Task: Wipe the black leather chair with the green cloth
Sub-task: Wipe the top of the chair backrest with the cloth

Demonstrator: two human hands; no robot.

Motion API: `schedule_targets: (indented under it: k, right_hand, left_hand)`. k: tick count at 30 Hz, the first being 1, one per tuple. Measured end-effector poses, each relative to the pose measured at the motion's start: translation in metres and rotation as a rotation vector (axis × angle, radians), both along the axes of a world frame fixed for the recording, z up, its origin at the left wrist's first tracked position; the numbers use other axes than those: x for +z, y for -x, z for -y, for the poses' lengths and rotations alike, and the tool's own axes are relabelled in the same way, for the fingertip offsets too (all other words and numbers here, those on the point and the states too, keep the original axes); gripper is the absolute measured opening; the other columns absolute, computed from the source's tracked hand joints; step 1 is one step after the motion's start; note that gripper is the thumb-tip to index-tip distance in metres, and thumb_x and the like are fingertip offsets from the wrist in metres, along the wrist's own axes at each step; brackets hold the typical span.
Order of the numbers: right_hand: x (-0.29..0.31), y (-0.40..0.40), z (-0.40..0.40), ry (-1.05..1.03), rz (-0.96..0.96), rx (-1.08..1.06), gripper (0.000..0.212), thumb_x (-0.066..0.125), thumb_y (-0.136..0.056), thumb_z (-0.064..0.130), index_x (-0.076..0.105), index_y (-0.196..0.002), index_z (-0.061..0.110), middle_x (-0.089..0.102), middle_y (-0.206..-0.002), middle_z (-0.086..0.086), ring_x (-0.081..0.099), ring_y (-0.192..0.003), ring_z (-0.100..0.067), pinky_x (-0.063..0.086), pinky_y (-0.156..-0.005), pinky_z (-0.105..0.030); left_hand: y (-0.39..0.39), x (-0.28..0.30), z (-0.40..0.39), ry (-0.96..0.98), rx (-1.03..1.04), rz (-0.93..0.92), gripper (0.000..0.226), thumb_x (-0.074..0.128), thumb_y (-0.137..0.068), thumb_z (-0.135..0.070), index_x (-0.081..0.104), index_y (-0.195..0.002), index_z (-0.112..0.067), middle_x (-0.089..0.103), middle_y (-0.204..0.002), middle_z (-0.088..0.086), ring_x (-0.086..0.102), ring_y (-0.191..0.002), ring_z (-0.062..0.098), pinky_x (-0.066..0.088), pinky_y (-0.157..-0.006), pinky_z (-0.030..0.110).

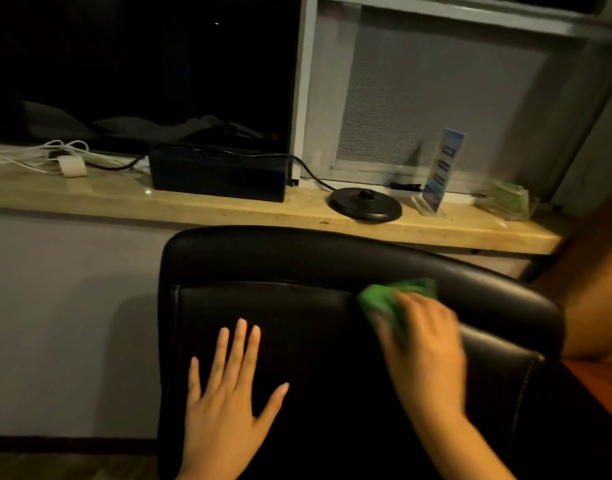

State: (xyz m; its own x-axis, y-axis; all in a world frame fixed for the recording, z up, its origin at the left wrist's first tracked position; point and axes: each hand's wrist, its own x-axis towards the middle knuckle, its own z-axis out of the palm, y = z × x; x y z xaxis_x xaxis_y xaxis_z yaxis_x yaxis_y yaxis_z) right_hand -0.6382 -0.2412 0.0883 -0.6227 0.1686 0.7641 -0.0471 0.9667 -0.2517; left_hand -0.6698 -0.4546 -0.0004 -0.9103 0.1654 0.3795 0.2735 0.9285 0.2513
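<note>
The black leather chair (297,265) fills the lower middle of the view, its backrest toward me. My left hand (228,400) lies flat on the back panel, fingers spread, holding nothing. My right hand (425,344) presses the bunched green cloth (394,299) against the upper right of the backrest, just below the padded top roll. The hand is motion-blurred and covers the lower part of the cloth.
Beyond the chair runs a wooden ledge (193,206) with a black box (217,174), white cables (44,154), a round black kettle base (365,204), an upright blue card in a clear stand (439,171) and green packets (509,200). An orange surface (595,299) is at right.
</note>
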Motion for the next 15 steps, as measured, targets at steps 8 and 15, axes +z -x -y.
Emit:
schedule_targets:
  k: [8, 15]
  right_hand:
    - [0.014, 0.033, 0.042, -0.229, 0.027, 0.307, 0.028, 0.053, -0.085, 0.035, 0.059, -0.106, 0.017, 0.068, -0.098, -0.004, 0.058, -0.094, -0.02, 0.048, -0.08, -0.033]
    - [-0.002, -0.045, -0.085, 0.03, -0.024, 0.069, 0.032, 0.067, -0.077, 0.032, 0.058, -0.102, 0.015, 0.069, -0.096, -0.01, 0.05, -0.094, -0.014, 0.039, -0.084, -0.024]
  left_hand:
    - [-0.001, 0.008, 0.003, 0.017, 0.024, 0.132, 0.074, 0.01, -0.076, -0.075, -0.011, -0.139, -0.04, 0.004, -0.151, -0.012, -0.015, -0.138, 0.005, 0.026, -0.106, 0.05]
    - [-0.004, 0.009, -0.006, -0.032, 0.057, 0.149, 0.085, -0.003, -0.066, -0.081, -0.005, -0.139, -0.036, -0.007, -0.15, -0.013, -0.01, -0.137, 0.005, 0.012, -0.111, 0.052]
